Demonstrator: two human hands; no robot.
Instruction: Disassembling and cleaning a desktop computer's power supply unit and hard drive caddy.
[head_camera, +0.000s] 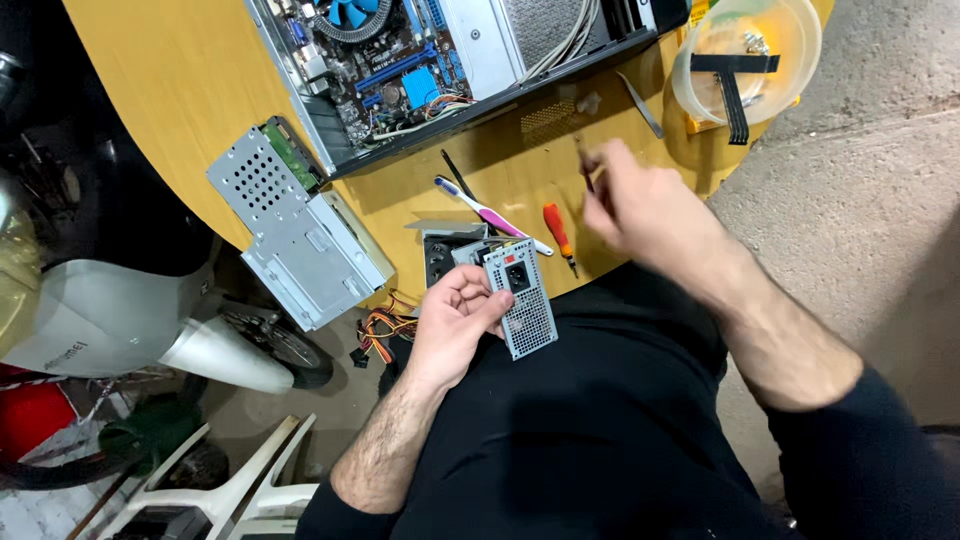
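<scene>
Steadiness matters: left hand clasps the power supply unit at the surface edge; right hand, blurred, pinches a thin tool.

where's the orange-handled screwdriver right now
In the head view, the orange-handled screwdriver lies on the wooden table near its front edge, just right of the pink-and-white toothbrush and below the raised right hand.

Not much here honestly: no screens, signs or packages I can spot. Closest thing is a yellow sticker or tag at the top right of the frame, peeking out beside the clear plastic tub.
</scene>
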